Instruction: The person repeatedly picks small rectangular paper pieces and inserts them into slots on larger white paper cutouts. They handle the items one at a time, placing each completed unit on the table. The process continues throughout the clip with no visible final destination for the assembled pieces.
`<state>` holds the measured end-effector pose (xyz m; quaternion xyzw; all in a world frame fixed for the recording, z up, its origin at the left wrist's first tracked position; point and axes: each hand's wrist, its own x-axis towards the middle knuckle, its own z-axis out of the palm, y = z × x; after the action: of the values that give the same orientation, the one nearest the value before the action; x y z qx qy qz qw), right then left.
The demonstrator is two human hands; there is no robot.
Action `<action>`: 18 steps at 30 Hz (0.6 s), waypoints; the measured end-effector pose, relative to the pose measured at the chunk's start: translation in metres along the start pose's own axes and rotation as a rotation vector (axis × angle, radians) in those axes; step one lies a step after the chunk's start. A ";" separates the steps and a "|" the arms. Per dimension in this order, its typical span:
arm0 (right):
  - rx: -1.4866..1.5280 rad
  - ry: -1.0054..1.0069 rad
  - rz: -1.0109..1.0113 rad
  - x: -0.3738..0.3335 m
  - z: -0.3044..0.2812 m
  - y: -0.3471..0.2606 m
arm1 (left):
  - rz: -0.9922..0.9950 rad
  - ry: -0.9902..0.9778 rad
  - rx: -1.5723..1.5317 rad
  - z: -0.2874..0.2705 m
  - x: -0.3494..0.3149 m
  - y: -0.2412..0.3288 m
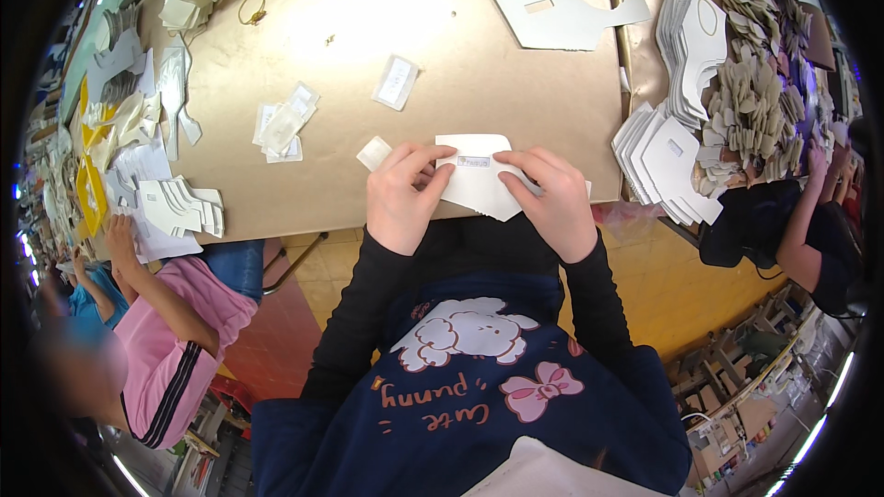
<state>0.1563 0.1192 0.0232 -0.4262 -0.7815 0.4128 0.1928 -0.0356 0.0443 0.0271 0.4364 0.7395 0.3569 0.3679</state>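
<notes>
At the near edge of the table [322, 193] is an angular, flat white piece [481, 191], long axis left-right, narrow end rightward, one corner pointing nearward. The left hand [401, 195] and right hand [558, 197] grasp it beside its grey label [473, 163].

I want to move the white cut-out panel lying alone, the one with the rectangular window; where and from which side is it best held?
Probably by its narrow tail, pinched from the right: the white cut-out panel lies flat, and the tail is its slimmest part, pointing right, away from the rectangular window.
</notes>
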 end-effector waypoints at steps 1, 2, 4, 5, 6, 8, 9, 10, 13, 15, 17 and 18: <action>-0.005 -0.001 -0.002 0.000 0.000 0.000 | 0.002 0.003 0.001 0.000 0.000 0.000; -0.009 -0.003 0.001 0.000 0.000 0.000 | 0.003 0.005 0.004 0.000 0.000 0.000; -0.018 -0.002 0.003 0.000 0.001 0.000 | 0.002 0.006 0.008 0.001 0.000 0.000; -0.022 0.002 0.003 0.000 0.001 0.000 | -0.001 0.005 0.010 0.001 0.000 0.000; -0.026 0.004 0.008 0.000 0.001 -0.001 | -0.005 0.003 0.013 0.001 0.000 0.000; -0.048 0.011 -0.002 0.000 0.001 -0.002 | -0.007 0.005 0.010 0.001 0.001 0.001; -0.056 0.012 -0.002 -0.001 0.001 -0.003 | -0.005 0.008 0.009 0.001 0.001 0.001; -0.072 0.002 0.001 -0.001 0.001 -0.004 | -0.009 0.005 0.008 0.001 0.001 0.001; -0.092 -0.014 0.004 0.000 0.000 -0.006 | -0.006 -0.004 0.005 0.000 0.002 0.001; -0.079 -0.001 -0.009 0.001 0.000 -0.006 | -0.002 -0.014 0.008 0.000 0.002 0.001; -0.108 -0.001 -0.020 0.001 0.000 -0.007 | 0.005 -0.013 0.007 0.000 0.002 0.001; -0.117 0.001 -0.027 0.001 0.000 -0.008 | 0.005 -0.012 0.010 0.000 0.002 0.001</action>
<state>0.1517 0.1175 0.0296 -0.4263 -0.8099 0.3636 0.1735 -0.0359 0.0464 0.0270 0.4422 0.7379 0.3516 0.3692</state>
